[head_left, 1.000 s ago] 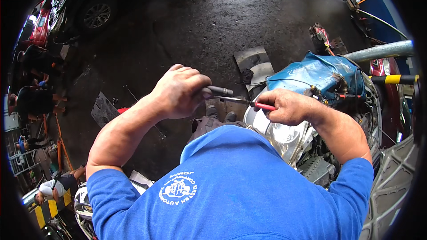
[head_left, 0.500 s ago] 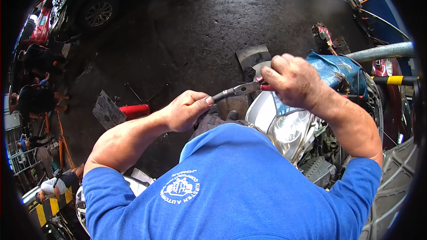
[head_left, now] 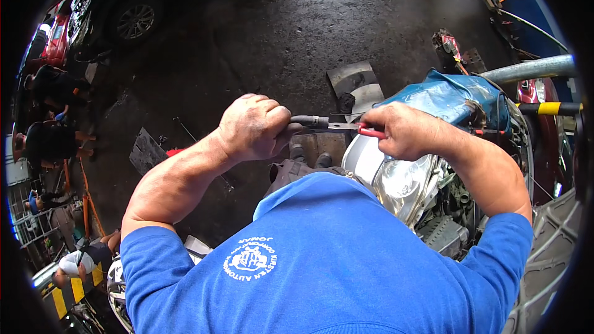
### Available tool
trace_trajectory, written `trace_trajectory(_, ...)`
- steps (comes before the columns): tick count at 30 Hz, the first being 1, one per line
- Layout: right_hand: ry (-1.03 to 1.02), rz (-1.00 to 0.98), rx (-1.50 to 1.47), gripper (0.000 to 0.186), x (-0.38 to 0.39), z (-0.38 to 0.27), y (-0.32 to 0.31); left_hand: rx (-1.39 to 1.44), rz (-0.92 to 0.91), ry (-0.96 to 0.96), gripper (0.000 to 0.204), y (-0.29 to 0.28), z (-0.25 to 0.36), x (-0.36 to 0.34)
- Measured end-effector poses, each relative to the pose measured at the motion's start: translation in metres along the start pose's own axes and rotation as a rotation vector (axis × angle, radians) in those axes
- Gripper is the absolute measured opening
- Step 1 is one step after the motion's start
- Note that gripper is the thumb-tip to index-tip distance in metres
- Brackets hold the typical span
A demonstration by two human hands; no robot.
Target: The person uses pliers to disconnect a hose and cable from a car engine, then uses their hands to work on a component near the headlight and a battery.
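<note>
Rubber hose point(head_left: 309, 120) between two fists

The left hand point(head_left: 257, 127) has its grip clamped around the dark hose, whose free end juts out rightward. The right hand's point(head_left: 408, 130) grip is wrapped round red-handled pliers point(head_left: 371, 132), their nose at that end.

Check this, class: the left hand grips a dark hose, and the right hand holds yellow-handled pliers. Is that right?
Not quite: the head view shows red handles on the pliers in the right hand. The left hand does grip the dark hose.
</note>
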State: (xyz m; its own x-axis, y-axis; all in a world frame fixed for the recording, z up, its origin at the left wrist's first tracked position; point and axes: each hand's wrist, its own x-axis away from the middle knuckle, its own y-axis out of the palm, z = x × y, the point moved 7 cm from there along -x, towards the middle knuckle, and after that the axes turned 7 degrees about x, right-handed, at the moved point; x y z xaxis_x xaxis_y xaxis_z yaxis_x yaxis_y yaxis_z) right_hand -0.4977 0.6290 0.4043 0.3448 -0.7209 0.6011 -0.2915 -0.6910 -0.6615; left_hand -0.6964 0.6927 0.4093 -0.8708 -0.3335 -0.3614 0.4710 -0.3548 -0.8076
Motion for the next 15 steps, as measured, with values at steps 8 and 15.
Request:
trace_trajectory(8,-0.013,-0.147,-0.297,0.039,-0.001,-0.003,0.03,0.211,-0.182,-0.084,0.023,0.003,-0.011,0.002)
trace_trajectory(15,-0.317,0.692,0.821,0.019,0.02,-0.04,-0.037,1.343,-0.306,-0.947,0.049,0.061,-0.015,0.048)
